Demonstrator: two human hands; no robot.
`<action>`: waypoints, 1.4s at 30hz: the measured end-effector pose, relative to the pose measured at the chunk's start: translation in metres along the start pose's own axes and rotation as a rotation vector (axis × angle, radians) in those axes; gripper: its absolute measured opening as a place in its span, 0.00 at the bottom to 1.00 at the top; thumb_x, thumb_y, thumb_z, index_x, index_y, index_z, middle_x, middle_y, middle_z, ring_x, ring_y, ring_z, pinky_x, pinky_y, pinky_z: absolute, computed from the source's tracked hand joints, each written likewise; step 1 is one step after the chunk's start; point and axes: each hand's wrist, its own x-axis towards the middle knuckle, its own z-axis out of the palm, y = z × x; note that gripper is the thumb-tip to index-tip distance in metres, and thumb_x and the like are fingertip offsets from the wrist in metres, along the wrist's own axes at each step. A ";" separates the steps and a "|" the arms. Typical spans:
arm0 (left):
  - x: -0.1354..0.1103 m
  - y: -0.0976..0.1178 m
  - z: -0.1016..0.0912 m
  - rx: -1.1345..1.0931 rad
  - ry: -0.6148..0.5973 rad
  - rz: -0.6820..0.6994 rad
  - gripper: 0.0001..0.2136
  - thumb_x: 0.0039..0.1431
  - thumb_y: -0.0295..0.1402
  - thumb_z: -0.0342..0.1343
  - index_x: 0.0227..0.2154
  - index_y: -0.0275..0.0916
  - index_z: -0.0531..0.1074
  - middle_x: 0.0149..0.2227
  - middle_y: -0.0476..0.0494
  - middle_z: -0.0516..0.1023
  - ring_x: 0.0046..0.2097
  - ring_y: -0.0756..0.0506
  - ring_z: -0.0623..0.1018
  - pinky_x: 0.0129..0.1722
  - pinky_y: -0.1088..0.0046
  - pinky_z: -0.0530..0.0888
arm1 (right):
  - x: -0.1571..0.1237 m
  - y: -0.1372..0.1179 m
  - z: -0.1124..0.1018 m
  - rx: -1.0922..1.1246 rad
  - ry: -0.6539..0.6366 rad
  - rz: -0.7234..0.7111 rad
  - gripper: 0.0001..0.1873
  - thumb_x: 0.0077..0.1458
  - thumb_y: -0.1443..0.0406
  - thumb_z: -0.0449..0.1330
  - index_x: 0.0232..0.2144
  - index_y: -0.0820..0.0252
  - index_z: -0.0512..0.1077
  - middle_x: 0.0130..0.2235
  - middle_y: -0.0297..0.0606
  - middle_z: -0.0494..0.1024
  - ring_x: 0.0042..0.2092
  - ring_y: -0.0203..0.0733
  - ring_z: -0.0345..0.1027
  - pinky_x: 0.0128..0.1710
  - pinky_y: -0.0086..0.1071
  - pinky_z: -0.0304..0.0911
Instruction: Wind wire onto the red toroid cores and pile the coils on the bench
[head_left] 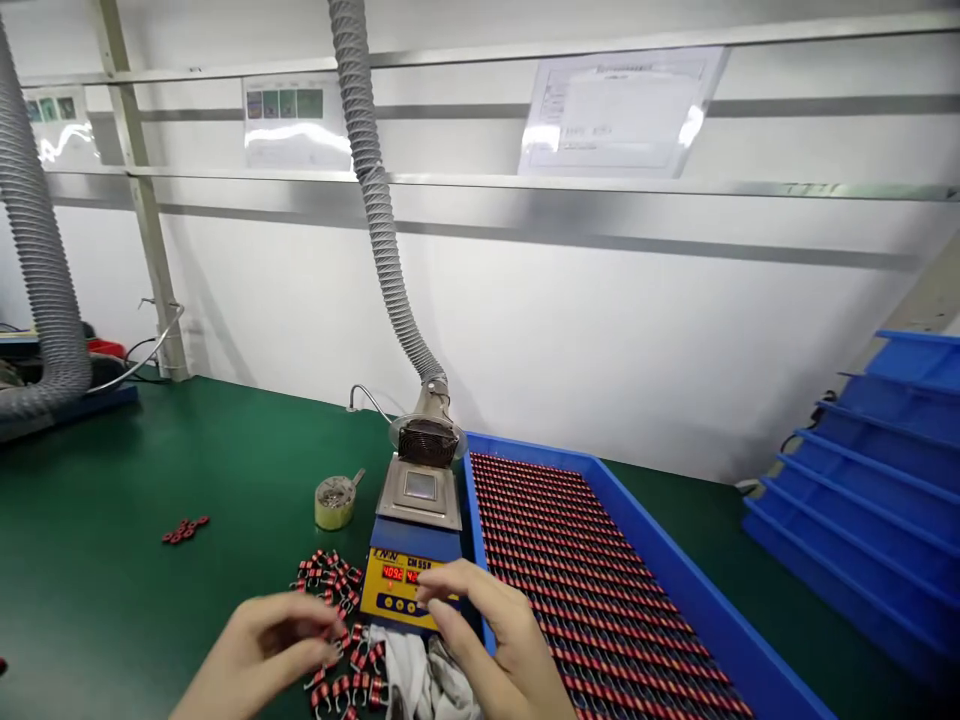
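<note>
My left hand hovers at the bottom centre, its fingertips at the edge of a loose heap of red cylindrical components with bent wire leads. Whether those fingers pinch a component is hidden. My right hand curls in front of the yellow control panel of a solder pot station, with nothing visible in its fingers. Red digits glow on the panel. A crumpled white cloth lies between my hands. To the right, a blue tray holds dense rows of the red components.
A small metal cup wrapped in yellowish tape stands left of the station. A small cluster of red components lies on the green work mat. Stacked blue trays sit right. Grey ribbed extraction hoses hang down.
</note>
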 end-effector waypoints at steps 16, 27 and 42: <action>0.037 0.052 0.107 -0.682 -0.430 -0.142 0.20 0.38 0.41 0.76 0.28 0.33 0.78 0.22 0.46 0.82 0.23 0.50 0.80 0.26 0.79 0.73 | 0.002 0.006 0.002 0.358 0.313 0.170 0.16 0.50 0.47 0.69 0.32 0.50 0.84 0.26 0.36 0.77 0.27 0.39 0.70 0.29 0.29 0.67; 0.041 0.049 0.098 -0.675 -0.448 -0.185 0.18 0.38 0.40 0.76 0.26 0.33 0.77 0.22 0.46 0.83 0.24 0.50 0.82 0.25 0.81 0.72 | 0.003 0.008 -0.008 0.586 0.437 0.156 0.13 0.53 0.52 0.69 0.25 0.53 0.79 0.18 0.26 0.62 0.20 0.32 0.57 0.24 0.26 0.57; 0.037 0.056 0.095 -0.592 -0.475 -0.225 0.20 0.36 0.41 0.76 0.25 0.33 0.75 0.21 0.46 0.82 0.23 0.50 0.80 0.25 0.79 0.69 | 0.006 0.010 0.001 0.732 0.416 0.142 0.14 0.53 0.54 0.70 0.23 0.54 0.77 0.19 0.26 0.62 0.19 0.30 0.55 0.21 0.25 0.54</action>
